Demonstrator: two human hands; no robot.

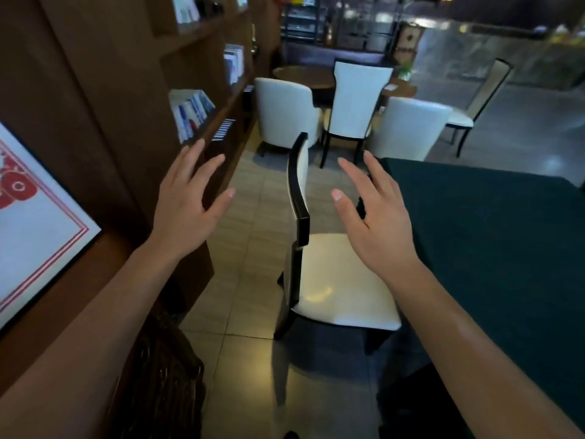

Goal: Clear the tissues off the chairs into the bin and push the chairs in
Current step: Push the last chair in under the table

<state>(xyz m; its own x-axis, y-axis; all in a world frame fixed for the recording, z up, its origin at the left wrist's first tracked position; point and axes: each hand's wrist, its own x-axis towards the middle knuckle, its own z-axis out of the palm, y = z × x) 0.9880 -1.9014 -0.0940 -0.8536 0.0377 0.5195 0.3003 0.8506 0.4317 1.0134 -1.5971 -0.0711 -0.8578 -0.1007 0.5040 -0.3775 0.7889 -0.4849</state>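
Observation:
A dark-framed chair (pixel 332 280) with a white seat stands in front of me, its seat facing the table with the dark green cloth (pixel 493 248) on the right. The seat shows no tissue. My left hand (pixel 186 201) hovers left of the chair's backrest with fingers spread and holds nothing. My right hand (pixel 376 217) hovers over the seat near the table's edge, fingers straight, also holding nothing. Neither hand touches the chair. No bin is in view.
A wooden bookshelf (pixel 133 99) with books runs along the left, with a framed picture (pixel 34 223) at the near left. Farther back, white chairs (pixel 357 99) stand around a round wooden table (pixel 304 76). Tiled floor lies left of the chair.

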